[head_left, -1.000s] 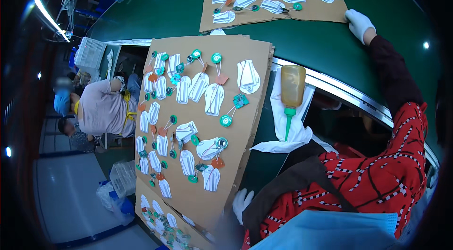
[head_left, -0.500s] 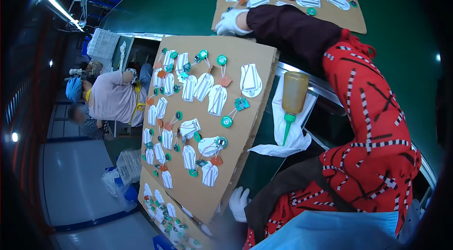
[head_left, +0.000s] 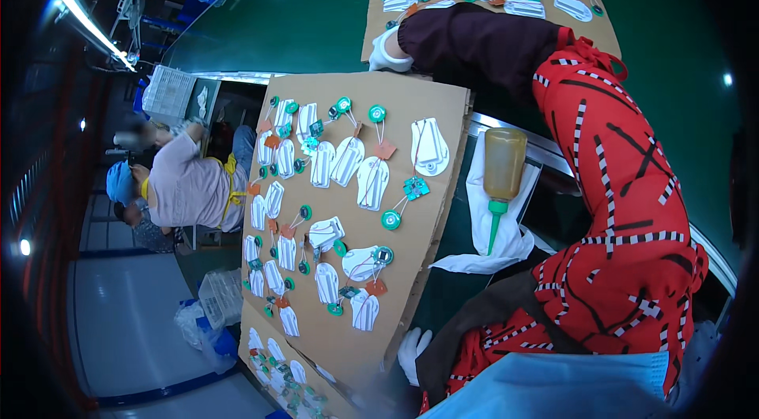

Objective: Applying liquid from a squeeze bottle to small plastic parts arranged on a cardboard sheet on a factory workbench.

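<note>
A brown cardboard sheet [head_left: 411,261] carries white oval plastic pieces [head_left: 429,147], wired to green circuit boards [head_left: 415,188], round green parts [head_left: 391,220] and orange squares. My right hand [head_left: 390,53], white-gloved, is closed at the sheet's far edge, its fingertips partly hidden. Lower down, my left hand [head_left: 411,352], also gloved, lies beside the sheet's near corner with fingers stretched and slightly apart. To the right of the sheet, an amber squeeze bottle [head_left: 504,164] with a green nozzle rests on a white cloth [head_left: 474,262].
Another loaded cardboard sheet [head_left: 375,35] lies on the green tabletop [head_left: 316,20] at the top. Metal tweezers [head_left: 324,371] lie on a third sheet at lower left. A seated co-worker [head_left: 194,174] in a blue cap and clear bins [head_left: 220,298] appear on the left.
The whole view has shifted slightly down and right. Both hands keep nearly the same places at the cardboard sheet's edges. The co-worker has raised an arm.
</note>
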### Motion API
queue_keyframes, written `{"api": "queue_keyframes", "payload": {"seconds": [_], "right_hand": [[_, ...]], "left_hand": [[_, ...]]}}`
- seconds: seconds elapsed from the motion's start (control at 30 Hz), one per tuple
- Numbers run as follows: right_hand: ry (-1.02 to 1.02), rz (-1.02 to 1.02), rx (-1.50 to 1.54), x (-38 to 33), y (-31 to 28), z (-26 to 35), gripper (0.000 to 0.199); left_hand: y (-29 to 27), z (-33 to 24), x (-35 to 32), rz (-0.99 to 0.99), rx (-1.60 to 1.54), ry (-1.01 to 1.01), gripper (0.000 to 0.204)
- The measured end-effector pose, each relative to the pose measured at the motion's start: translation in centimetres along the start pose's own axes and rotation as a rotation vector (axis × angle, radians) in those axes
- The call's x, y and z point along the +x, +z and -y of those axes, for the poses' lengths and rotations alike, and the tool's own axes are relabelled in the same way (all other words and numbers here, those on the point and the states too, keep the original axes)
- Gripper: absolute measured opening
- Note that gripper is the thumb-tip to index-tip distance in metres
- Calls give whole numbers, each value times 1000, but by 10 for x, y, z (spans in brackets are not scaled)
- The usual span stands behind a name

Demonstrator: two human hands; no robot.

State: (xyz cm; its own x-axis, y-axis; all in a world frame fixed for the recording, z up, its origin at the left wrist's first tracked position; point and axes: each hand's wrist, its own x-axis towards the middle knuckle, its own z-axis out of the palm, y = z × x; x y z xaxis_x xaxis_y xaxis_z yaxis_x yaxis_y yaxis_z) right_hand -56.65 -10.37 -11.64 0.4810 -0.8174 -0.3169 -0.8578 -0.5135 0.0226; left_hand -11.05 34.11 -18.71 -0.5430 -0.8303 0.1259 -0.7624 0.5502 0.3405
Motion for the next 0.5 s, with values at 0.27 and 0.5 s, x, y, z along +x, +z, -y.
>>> {"api": "queue_keyframes", "payload": {"seconds": [0.27,0.5], "right_hand": [[33,335,-115,18,-24,-6,53],[383,54,225,20,-19,-16,53]], "left_hand": [[-1,4,-4,-20,-63,-28,30],[-3,1,-2,27,-117,-117,25]]}}
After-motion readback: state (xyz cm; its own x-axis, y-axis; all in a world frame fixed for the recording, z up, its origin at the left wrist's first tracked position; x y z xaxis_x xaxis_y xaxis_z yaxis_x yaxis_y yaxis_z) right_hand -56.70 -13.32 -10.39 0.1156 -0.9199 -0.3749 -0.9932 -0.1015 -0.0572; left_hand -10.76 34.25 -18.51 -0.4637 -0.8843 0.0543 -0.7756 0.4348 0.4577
